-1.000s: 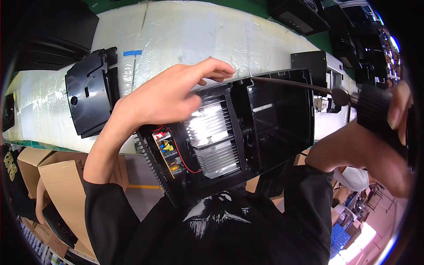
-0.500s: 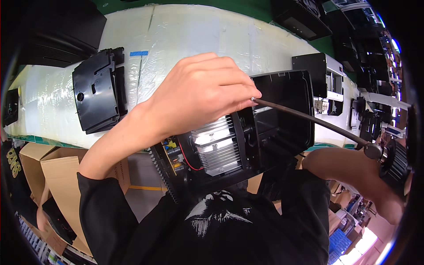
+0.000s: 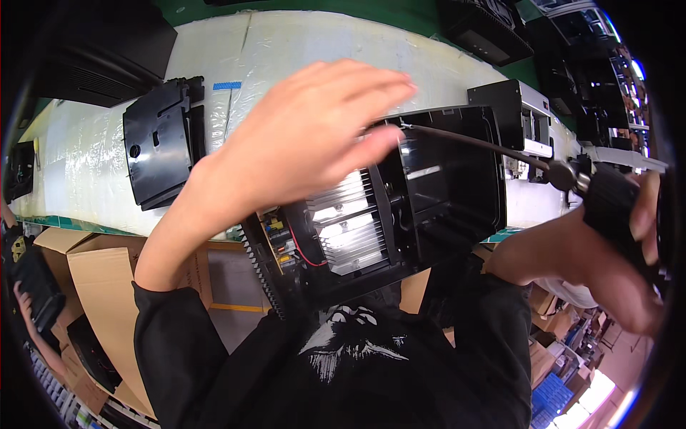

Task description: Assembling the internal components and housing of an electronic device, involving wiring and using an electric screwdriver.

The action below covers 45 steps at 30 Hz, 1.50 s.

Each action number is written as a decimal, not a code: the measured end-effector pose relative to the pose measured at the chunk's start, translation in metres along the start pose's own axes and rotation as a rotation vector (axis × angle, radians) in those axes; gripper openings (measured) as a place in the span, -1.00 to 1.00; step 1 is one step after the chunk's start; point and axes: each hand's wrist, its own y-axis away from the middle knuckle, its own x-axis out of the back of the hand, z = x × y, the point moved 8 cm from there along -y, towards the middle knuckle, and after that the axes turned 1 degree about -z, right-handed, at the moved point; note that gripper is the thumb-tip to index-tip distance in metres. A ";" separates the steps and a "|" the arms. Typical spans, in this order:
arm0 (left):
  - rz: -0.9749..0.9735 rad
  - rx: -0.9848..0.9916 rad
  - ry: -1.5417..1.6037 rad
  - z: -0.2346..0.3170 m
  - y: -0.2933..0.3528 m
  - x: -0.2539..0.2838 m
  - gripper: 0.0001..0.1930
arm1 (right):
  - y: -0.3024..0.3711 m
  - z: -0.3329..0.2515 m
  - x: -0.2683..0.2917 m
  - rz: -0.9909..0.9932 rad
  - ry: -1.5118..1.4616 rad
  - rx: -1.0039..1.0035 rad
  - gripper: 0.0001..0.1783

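Holding a long-shafted driver (image 3: 561, 175) now, with the right hand (image 3: 622, 275) out at the right edge of view, fingers closed around the dark ribbed handle. Pointing the thin shaft leftward, tip near the far rim of an open black housing (image 3: 457, 179). Hovering the left hand (image 3: 329, 121) above the other half of that housing, blurred, thumb and fingers spread well apart, with nothing visibly gripped. Hard to say, through that blur, whether touching the driver's tip with the thumb or merely just beside it. Lying aslant at the near edge of the white, film-covered table (image 3: 357, 36): that same housing, with a finned silver heat sink (image 3: 350, 243) inside and a small circuit board (image 3: 282, 247) to the left of it. Spotted further left on the table: a black moulded panel (image 3: 163, 143), near a strip of blue tape (image 3: 227, 86). Glimpsed at lower left: a cardboard box (image 3: 107, 286), and a co-worker's hand (image 3: 25, 304) on a black part (image 3: 46, 286).
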 end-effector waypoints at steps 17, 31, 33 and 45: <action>-0.301 0.386 0.061 -0.044 0.059 -0.014 -0.78 | 0.045 0.123 -0.025 -0.145 0.180 -0.197 -0.01; -0.295 0.431 0.080 -0.045 0.060 -0.012 -0.77 | 0.071 0.151 -0.021 -0.171 0.251 -0.279 0.03; -0.296 0.434 0.084 -0.045 0.061 -0.012 -0.77 | 0.071 0.152 -0.021 -0.172 0.250 -0.276 0.03; -0.292 0.448 0.087 -0.046 0.063 -0.013 -0.77 | 0.074 0.160 -0.028 -0.169 0.246 -0.277 0.01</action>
